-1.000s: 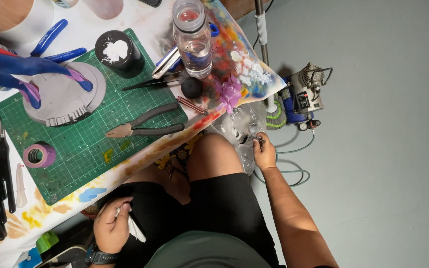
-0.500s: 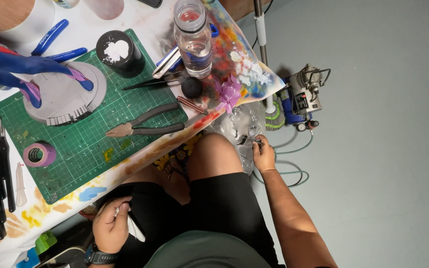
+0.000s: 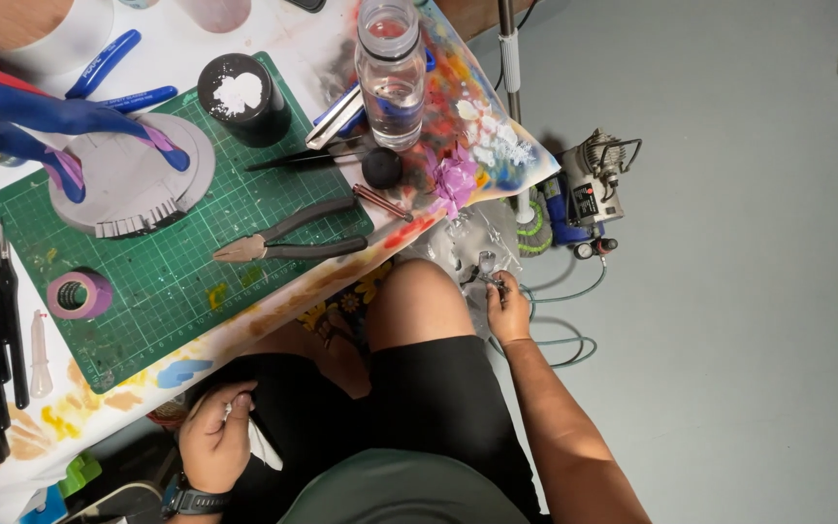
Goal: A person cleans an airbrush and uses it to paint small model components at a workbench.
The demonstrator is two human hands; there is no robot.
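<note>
Grey floor fills the right side; a paint-smeared counter (image 3: 273, 301) takes the upper left, with a green cutting mat (image 3: 186, 262) on it. At 12 o'clock stands a clear bottle (image 3: 392, 73), partly filled with clear liquid, its label too small to tell. Left of it sits a black jar (image 3: 242, 97) with white stuff on top. Pliers (image 3: 288, 243) lie on the mat, a purple tape roll (image 3: 78, 294) at 9 o'clock.

Right hand (image 3: 508, 309), at centre beside the knee, has its fingers closed on a small metal airbrush (image 3: 490, 277); a hose runs off toward the compressor (image 3: 589, 189) at 2 o'clock. Left hand (image 3: 215, 437), at 7 o'clock, pinches a white stick (image 3: 262, 446).

Since the earlier frame, both hands have barely shifted; the counter things lie unchanged.
</note>
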